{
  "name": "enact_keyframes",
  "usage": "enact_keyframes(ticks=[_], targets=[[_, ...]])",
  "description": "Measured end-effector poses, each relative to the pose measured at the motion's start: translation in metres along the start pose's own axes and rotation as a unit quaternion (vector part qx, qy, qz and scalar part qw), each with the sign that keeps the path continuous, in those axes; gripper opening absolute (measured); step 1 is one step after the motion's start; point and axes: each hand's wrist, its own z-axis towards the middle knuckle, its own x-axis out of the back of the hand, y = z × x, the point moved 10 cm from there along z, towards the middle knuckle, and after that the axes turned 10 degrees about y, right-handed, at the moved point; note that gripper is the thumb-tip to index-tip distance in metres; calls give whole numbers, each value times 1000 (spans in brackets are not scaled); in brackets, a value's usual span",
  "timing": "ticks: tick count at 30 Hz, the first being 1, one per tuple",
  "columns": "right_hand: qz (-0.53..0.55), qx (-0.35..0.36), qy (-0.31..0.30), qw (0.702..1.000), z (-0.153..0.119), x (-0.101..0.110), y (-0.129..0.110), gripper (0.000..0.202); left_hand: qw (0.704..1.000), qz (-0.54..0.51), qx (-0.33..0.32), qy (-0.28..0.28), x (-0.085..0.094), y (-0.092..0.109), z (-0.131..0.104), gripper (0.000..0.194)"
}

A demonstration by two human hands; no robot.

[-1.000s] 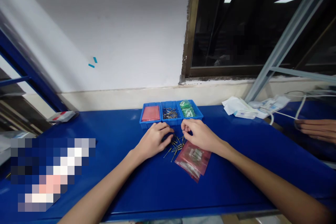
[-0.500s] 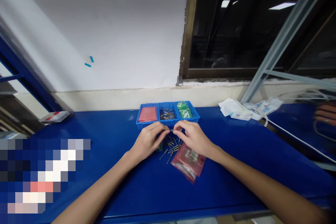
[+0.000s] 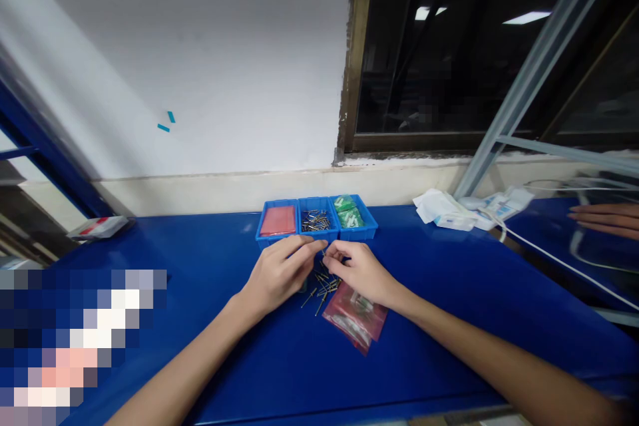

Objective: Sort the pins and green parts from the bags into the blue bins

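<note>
My right hand (image 3: 363,269) pinches a small blind rivet (image 3: 324,253) between thumb and fingertips. My left hand (image 3: 285,271) is beside it, fingers curled together and the index fingertip close to the rivet; what it may hold is hidden. Below both hands, several loose blind rivets (image 3: 327,287) are scattered on the blue tabletop (image 3: 279,373). A pink plastic bag (image 3: 355,319) with whitish contents lies partly under my right wrist. A dark green item (image 3: 303,287) barely shows beside my left hand.
Three joined blue bins stand behind my hands: pink bags (image 3: 278,220), rivets (image 3: 315,220) and green packets (image 3: 348,212). White wrappers (image 3: 444,210) and a white cable (image 3: 564,246) lie on the right. Another person's hand (image 3: 606,218) shows at far right. A package (image 3: 100,227) is at left.
My left hand has rolled over, its index finger now above the rivet and its thumb out of sight. The rivet has tilted between my fingers. The other person's hand has shifted.
</note>
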Motion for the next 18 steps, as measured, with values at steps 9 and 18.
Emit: enact_keyframes(ticks=[9, 18], targets=[[49, -29, -40, 998, -3, -7, 5, 15, 994, 44, -63, -75, -17, 11, -4, 23], [126, -55, -54, 989, 0, -8, 7, 28, 998, -17, 62, -23, -5, -12, -1, 17]])
